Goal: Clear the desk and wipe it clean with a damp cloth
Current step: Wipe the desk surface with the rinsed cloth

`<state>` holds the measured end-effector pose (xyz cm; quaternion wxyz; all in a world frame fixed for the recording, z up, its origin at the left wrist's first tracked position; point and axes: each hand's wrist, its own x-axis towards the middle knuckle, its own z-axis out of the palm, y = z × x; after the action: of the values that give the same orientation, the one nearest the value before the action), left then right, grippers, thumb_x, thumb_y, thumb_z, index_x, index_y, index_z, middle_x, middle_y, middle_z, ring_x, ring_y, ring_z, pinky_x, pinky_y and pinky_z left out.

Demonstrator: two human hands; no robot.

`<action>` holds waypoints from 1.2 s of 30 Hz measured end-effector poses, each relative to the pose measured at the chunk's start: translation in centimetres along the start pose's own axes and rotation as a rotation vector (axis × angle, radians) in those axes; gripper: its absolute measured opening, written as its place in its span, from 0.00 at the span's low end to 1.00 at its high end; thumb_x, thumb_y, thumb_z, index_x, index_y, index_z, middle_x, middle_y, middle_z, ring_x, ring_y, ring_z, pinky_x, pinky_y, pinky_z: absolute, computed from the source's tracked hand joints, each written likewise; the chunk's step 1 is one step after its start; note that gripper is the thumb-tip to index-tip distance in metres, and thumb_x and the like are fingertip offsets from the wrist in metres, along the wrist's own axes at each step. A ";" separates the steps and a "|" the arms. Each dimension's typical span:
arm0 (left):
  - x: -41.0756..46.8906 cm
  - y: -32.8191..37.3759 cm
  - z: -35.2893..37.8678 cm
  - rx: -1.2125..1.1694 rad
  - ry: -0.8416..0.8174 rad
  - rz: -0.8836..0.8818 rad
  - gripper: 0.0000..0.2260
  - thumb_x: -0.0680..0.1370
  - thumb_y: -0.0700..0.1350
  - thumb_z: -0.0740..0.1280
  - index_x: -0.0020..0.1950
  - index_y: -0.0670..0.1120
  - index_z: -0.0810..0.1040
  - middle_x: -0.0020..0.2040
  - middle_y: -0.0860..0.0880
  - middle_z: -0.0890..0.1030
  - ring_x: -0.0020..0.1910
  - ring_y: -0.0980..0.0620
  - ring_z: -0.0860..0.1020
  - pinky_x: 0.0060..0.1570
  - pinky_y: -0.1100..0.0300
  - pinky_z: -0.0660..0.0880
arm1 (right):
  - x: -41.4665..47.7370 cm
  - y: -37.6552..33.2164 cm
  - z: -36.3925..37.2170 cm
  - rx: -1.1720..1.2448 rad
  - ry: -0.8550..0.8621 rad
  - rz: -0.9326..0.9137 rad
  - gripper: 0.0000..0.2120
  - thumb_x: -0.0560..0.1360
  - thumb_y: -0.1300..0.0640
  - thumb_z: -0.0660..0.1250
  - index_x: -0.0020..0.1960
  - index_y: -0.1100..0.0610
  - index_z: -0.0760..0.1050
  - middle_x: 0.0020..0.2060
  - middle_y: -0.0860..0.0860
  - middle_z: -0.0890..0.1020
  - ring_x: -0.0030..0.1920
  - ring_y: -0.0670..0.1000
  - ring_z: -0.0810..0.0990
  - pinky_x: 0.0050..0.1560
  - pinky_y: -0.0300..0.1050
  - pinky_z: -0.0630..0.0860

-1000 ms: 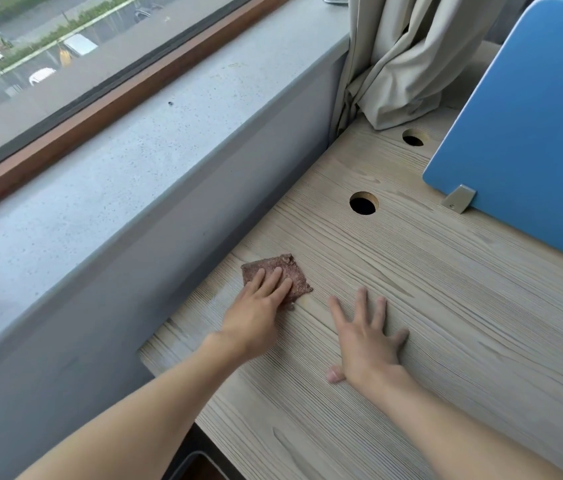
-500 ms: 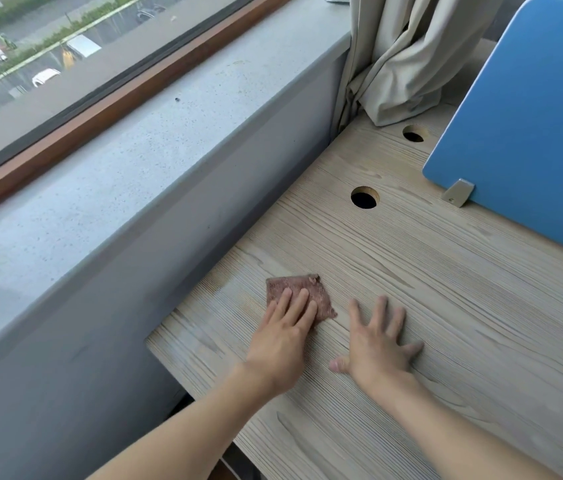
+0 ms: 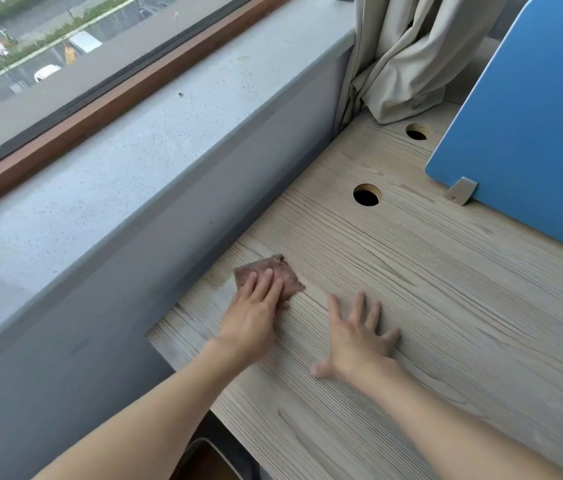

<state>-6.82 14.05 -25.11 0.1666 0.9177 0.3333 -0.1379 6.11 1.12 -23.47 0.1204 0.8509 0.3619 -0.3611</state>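
The left hand [image 3: 256, 317] presses straight fingers [image 3: 266, 282] flat on the small reddish-brown folded cloth [image 3: 273, 273], near the pale wood-grain tabletop's [image 3: 446, 323] window edge; unwiped surface probably lies rightward. The right hand [image 3: 356, 337] rests spread just beside.

The pale grey wood-grain desk top [image 3: 446, 306] looks matt and ridged; the small reddish-brown wiping cloth [image 3: 287, 271] looks coarse; the speckled grey stone windowsill [image 3: 134, 161] looks smooth.

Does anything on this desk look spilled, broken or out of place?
Nothing stands out. The left hand presses a brown cloth flat on the wooden desk, the right hand rests open beside it.
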 end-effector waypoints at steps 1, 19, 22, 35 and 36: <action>0.5 -0.3 -0.4 -0.013 0.007 -0.037 0.38 0.76 0.34 0.56 0.82 0.51 0.43 0.82 0.50 0.42 0.80 0.46 0.40 0.79 0.51 0.45 | 0.0 -0.1 0.3 -0.010 0.005 -0.011 0.61 0.68 0.38 0.77 0.79 0.46 0.33 0.77 0.62 0.32 0.77 0.69 0.33 0.70 0.78 0.53; 2.2 -5.0 -2.2 -0.090 -0.003 -0.210 0.40 0.74 0.33 0.59 0.82 0.50 0.47 0.82 0.49 0.43 0.80 0.43 0.43 0.79 0.51 0.47 | 0.2 -0.3 1.2 -0.040 0.053 -0.001 0.60 0.68 0.39 0.76 0.79 0.45 0.33 0.77 0.62 0.32 0.77 0.68 0.34 0.69 0.78 0.54; 2.6 -3.3 -1.8 -0.074 -0.011 -0.184 0.41 0.72 0.35 0.60 0.82 0.48 0.46 0.82 0.47 0.43 0.80 0.40 0.42 0.79 0.47 0.45 | 0.3 -0.4 1.2 -0.031 0.054 0.000 0.60 0.68 0.40 0.77 0.80 0.44 0.34 0.77 0.62 0.31 0.77 0.69 0.33 0.69 0.79 0.54; 1.5 3.1 1.3 0.068 -0.058 0.196 0.33 0.81 0.42 0.58 0.82 0.52 0.47 0.82 0.52 0.43 0.80 0.48 0.40 0.79 0.51 0.43 | -0.2 -0.5 1.1 -0.073 0.071 0.033 0.58 0.68 0.36 0.75 0.80 0.43 0.36 0.78 0.60 0.34 0.78 0.66 0.36 0.71 0.76 0.54; 0.9 2.4 1.1 0.070 -0.060 0.186 0.33 0.81 0.40 0.58 0.82 0.52 0.46 0.82 0.52 0.42 0.80 0.48 0.40 0.79 0.51 0.44 | -0.4 -0.6 1.1 -0.092 0.084 0.034 0.57 0.68 0.36 0.75 0.80 0.44 0.37 0.79 0.60 0.35 0.79 0.66 0.36 0.71 0.75 0.53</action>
<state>-4.73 12.35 -25.93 0.1565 0.9454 0.2365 -0.1606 4.91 0.83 -23.95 0.1499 0.8649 0.3685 -0.3060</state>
